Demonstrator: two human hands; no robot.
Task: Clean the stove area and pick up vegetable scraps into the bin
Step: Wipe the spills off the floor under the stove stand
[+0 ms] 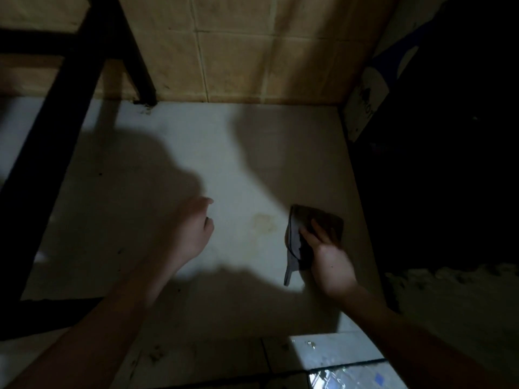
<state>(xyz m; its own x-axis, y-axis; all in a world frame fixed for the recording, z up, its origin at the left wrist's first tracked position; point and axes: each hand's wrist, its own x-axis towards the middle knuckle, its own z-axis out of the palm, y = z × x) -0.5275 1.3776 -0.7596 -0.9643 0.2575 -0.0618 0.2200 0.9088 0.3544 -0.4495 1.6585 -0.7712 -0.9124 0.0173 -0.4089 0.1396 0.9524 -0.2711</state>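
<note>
Right hand [327, 255] lies flat, fingers spread, pressing a dark cleaning cloth [309, 234] onto the pale worktop [224, 153], right of centre and near the right edge. It's a palm-down press, not a pinch. The cloth reads as soft, thin and light: one flap is folded up at its left side and a tail trails toward the near edge. It will likely bunch and slide under load, so keep the palm over the middle of the folded pad and fingers spread to hold it flat; to lift, pinch the folded-up left edge. Left hand [193, 228] hovers just over the worktop, fingers loosely curled, holding nothing visible. A faint yellowish stain [264, 223] sits between the hands, just left of the cloth, probably the next target. No vegetable scraps or bin in view; too dark to tell on the right.
</note>
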